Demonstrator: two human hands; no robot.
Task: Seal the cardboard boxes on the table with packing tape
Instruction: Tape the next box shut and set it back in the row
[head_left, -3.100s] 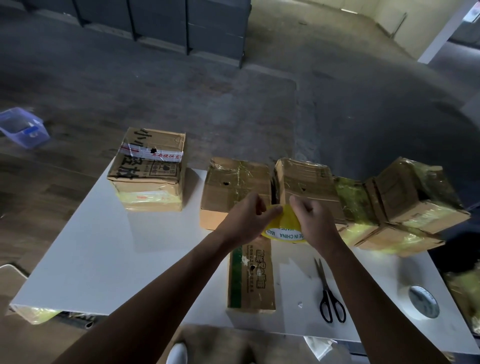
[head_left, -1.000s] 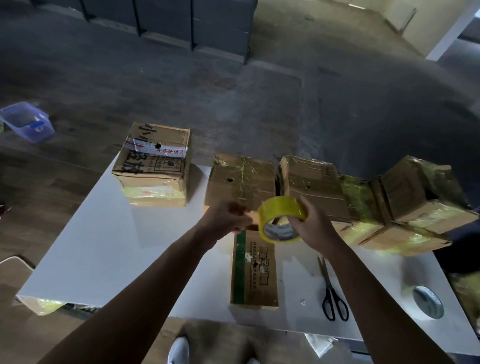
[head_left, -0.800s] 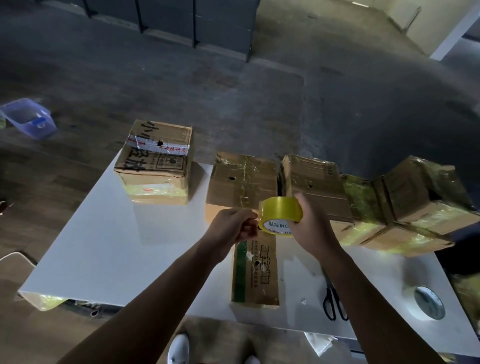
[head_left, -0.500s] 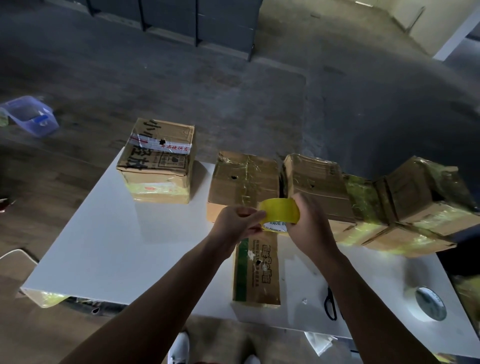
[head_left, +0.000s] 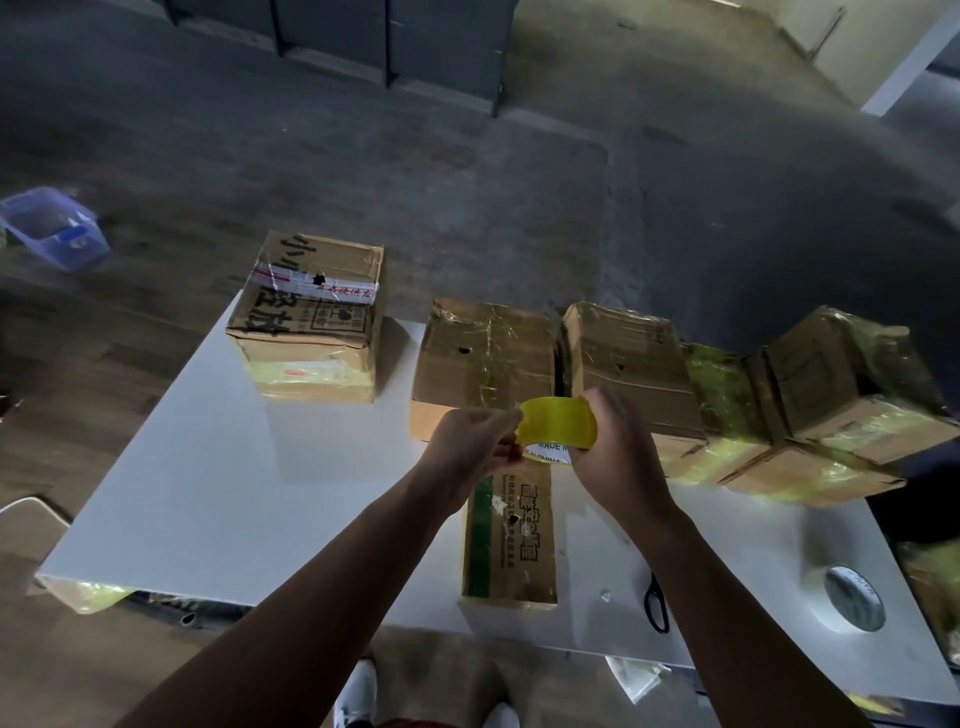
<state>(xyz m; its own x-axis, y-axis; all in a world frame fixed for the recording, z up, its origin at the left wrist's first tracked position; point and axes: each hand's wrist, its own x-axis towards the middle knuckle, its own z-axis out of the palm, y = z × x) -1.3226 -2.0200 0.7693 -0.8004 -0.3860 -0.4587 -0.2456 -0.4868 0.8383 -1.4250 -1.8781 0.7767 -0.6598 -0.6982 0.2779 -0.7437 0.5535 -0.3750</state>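
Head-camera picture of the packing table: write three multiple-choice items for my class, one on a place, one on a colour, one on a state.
1. Where do the scissors lie?
A) on the white table, right of the green-striped box
B) on the floor
C) on top of a box

2. What colour is the tape roll?
A) red
B) yellow
C) black

3. How is the tape roll held?
A) it lies untouched on the table
B) one hand holds it alone
C) the right hand grips it and the left hand pinches at its edge

Answers:
1 A, the black handles show on the tabletop right of that box.
2 B, its outer band is bright yellow.
3 C, both hands meet on it above the box.
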